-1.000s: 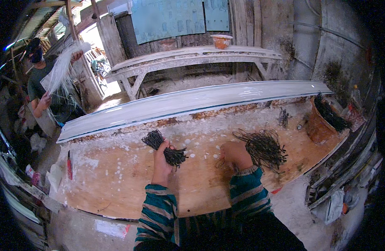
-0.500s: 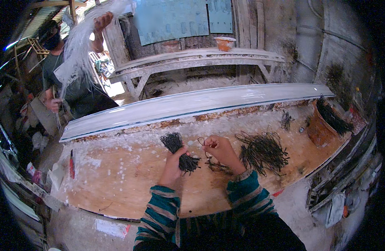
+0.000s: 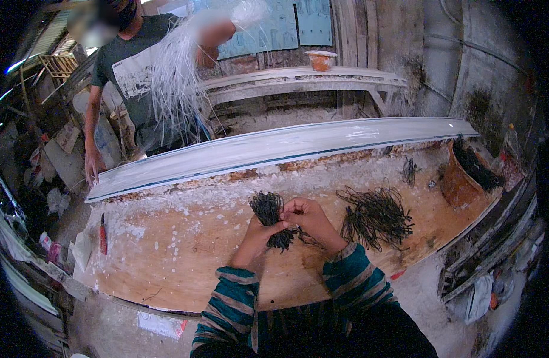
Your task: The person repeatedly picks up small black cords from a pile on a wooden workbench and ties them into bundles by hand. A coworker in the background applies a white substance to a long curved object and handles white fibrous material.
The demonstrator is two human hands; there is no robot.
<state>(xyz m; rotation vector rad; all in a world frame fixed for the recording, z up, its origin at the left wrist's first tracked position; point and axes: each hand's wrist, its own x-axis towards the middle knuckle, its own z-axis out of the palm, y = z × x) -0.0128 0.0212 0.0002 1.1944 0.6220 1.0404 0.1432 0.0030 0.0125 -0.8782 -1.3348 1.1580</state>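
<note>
My left hand (image 3: 256, 237) is wrapped round a bundle of looped black cords (image 3: 266, 206) above the wooden tabletop. The loops fan out above the fist, and the cord ends hang below it. Close against the bundle's right side, my right hand (image 3: 312, 219) is pinched on a black cord, mostly hidden by the fingers. A few loose cords (image 3: 309, 239) lie beneath that hand. To its right spreads a larger tangled pile of black looped cords (image 3: 377, 218).
A long white board (image 3: 274, 143) with a blue edge lies along the table's far side. An orange pot (image 3: 459, 186) of black cords stands at right; a red-handled tool (image 3: 102, 236) lies at left. A co-worker (image 3: 140, 71) holds clear plastic strands (image 3: 179, 71) beyond the board.
My right hand has brought its cord loop leftward to the bundle. My left hand has shifted slightly right, turning the bundle more upright. The co-worker has come closer to the board.
</note>
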